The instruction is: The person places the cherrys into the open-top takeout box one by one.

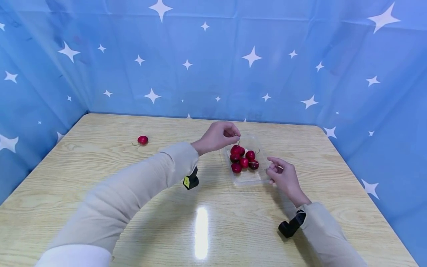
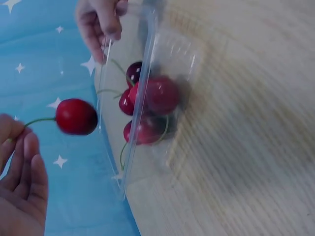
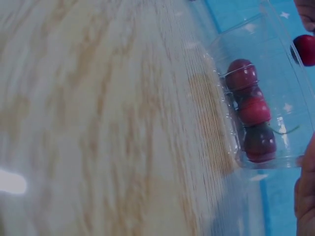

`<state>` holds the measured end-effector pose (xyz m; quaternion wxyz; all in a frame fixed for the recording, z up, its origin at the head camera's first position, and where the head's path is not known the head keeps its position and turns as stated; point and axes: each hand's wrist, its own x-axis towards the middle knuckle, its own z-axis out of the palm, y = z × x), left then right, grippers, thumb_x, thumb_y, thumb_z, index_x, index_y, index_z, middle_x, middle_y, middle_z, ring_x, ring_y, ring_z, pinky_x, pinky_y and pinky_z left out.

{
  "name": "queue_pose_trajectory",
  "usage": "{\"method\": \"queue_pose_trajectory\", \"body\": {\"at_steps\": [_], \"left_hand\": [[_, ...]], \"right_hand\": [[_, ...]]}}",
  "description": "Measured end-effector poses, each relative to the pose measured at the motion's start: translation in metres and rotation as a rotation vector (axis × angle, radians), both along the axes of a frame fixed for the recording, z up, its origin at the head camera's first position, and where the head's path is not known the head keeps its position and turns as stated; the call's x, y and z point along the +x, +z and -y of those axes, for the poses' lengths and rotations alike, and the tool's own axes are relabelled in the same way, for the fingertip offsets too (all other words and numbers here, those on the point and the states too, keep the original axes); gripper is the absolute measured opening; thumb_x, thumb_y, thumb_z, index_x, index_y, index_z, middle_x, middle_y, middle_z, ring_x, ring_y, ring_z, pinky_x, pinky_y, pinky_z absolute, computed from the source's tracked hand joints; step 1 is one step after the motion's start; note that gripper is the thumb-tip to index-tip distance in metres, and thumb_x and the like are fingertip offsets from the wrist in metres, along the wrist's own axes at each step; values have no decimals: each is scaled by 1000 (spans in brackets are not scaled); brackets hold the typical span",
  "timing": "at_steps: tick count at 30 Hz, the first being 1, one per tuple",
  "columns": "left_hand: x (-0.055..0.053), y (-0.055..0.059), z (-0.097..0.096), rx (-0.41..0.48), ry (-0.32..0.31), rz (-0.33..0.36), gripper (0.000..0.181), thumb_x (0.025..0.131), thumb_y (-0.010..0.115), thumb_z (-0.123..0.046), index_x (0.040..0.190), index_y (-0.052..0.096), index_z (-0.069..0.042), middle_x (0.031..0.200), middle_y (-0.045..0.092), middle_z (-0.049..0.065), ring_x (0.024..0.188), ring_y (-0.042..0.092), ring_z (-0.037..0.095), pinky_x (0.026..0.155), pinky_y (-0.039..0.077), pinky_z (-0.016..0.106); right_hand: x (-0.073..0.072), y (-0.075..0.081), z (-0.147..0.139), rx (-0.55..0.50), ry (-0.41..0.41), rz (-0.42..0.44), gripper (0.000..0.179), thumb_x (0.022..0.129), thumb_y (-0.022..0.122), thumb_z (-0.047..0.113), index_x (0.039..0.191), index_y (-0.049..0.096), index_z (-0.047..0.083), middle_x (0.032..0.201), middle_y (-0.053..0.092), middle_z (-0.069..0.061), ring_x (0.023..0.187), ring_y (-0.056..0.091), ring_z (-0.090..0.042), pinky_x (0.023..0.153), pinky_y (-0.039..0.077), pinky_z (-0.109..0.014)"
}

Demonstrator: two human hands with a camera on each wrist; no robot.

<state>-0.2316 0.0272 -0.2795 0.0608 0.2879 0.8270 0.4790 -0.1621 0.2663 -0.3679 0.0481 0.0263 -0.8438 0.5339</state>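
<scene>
My left hand [image 1: 221,136] pinches a red cherry [image 2: 76,116] by its thin green stem, between thumb and fingertips. The cherry hangs just above the rim of a clear plastic container [image 1: 248,181]. Inside the container lie several dark red cherries [image 1: 236,168], some with stems, seen through the wall in the right wrist view. My right hand [image 1: 286,178] grips the container's right rim with thumb and fingers, and in the left wrist view its thumb [image 2: 109,22] lies over that rim.
A lone cherry [image 1: 142,140] with its stem lies on the wooden table [image 1: 160,237] at the back left. Behind the table hangs a blue curtain [image 1: 213,74] with white stars. Each wrist wears a black camera mount [image 1: 291,224].
</scene>
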Motion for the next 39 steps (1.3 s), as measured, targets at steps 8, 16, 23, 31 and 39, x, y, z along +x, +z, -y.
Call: {"method": "queue_pose_trajectory", "body": {"at_steps": [8, 16, 23, 31, 39], "left_hand": [[-17, -2, -3, -82, -62, 50, 9, 84, 60, -10, 91, 64, -5, 85, 63, 6, 79, 58, 16, 70, 45, 23], [-26, -5, -10, -103, -107, 136, 9, 84, 60, -7, 90, 63, -2, 85, 65, 11, 80, 60, 24, 72, 47, 28], [-22, -12, -25, -102, -97, 164, 13, 84, 60, -9, 93, 64, -1, 86, 65, 8, 85, 60, 25, 68, 46, 23], [-17, -21, -40, -61, 26, 149, 13, 84, 60, -10, 94, 65, -3, 88, 63, 4, 79, 58, 15, 64, 46, 20], [-25, -34, -41, -30, 95, 118, 13, 83, 60, -9, 94, 65, -3, 83, 62, 5, 76, 56, 14, 62, 45, 20]], "right_hand": [[0, 0, 1, -13, 4, 1, 40, 80, 50, -7, 119, 47, -12, 79, 47, -7, 57, 50, -5, 46, 47, -23], [1, 3, 2, -26, 4, 6, 40, 80, 50, -8, 119, 46, -12, 78, 46, -6, 57, 49, -4, 46, 47, -22], [2, 3, 2, -25, 2, 6, 40, 80, 51, -8, 119, 46, -12, 78, 47, -7, 57, 50, -5, 45, 47, -22], [1, 3, 1, -24, 0, -2, 40, 80, 51, -8, 119, 47, -12, 78, 47, -9, 55, 49, -5, 45, 46, -23], [2, 1, 0, -17, 5, -6, 40, 80, 51, -7, 119, 47, -11, 78, 47, -9, 53, 48, -3, 45, 46, -23]]}}
